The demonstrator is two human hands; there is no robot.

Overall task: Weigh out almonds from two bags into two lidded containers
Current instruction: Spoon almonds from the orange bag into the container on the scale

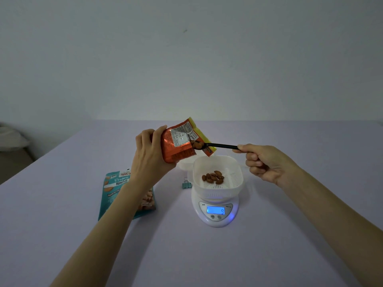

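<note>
Left hand [151,154] is gripping the orange bag [178,142]; right hand [267,162] is pinching a spoon [219,145] of almonds [196,144] above the bowl [217,177] on the scale [215,212].

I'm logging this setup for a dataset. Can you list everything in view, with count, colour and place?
orange bag: one, orange foil with a yellow edge, held tilted above the table
teal bag: one, teal, lying on the table, partly under the left forearm
spoon: one, black, loaded with almonds, at the orange bag's mouth
container: one, white, on the scale
almonds: several, brown, in the container
scale: one, white with a lit blue display, on the table
white piece: one, white, behind the container, partly hidden
binder clip: one, teal, on the table left of the scale
table: one, pale lilac
left hand: grips the orange bag
right hand: holds the spoon's handle
</note>
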